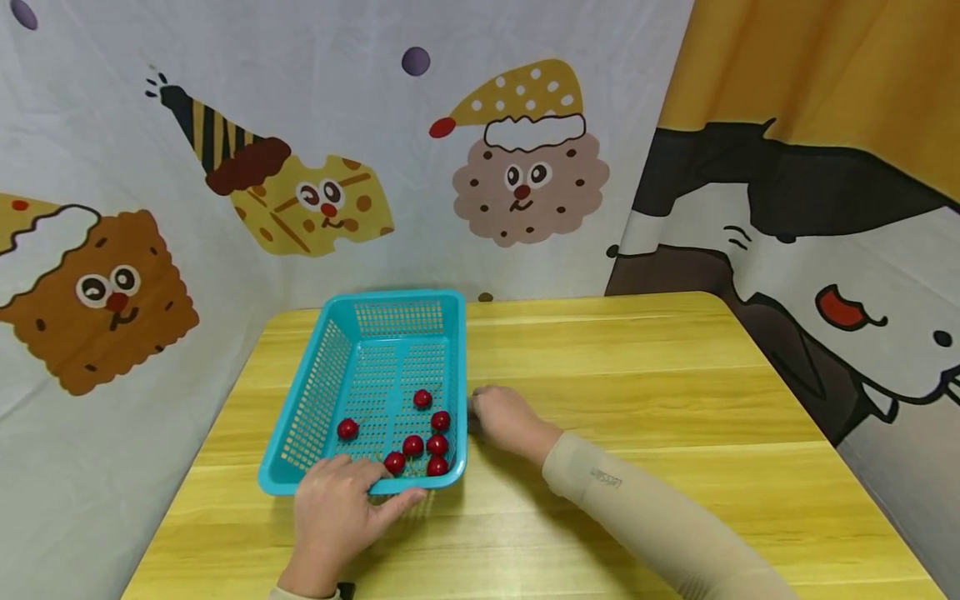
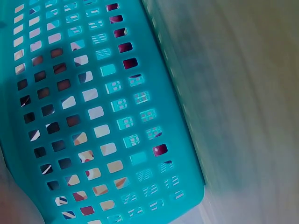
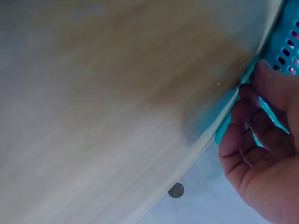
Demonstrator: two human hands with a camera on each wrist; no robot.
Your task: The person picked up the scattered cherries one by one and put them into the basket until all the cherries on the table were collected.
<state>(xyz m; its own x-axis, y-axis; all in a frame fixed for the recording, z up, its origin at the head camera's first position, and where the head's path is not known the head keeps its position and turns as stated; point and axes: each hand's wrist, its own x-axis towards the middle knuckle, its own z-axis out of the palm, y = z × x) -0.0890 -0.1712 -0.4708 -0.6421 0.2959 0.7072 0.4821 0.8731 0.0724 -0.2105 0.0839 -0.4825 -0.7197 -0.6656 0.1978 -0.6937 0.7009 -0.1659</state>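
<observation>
A turquoise plastic basket (image 1: 279, 471) with perforated walls stands on the table, and several shiny red cherries (image 1: 413, 446) lie in it, mostly in its near right corner. My left hand (image 1: 337, 508) grips the basket's near rim, its fingers hooked over the edge and the thumb along the outside. Close beside the right wall, outside the basket, is my right hand (image 1: 510, 421). In the right wrist view its fingers (image 3: 233, 135) are curled, with the thumb near the index fingertip and right at the basket's wall; nothing shows between them.
The wood-grain table (image 1: 637, 375) extends to the right of the basket. Behind it hangs a white cloth (image 1: 420, 167) printed with cartoon snacks, and a yellow and black printed curtain (image 1: 825, 67) is at the right.
</observation>
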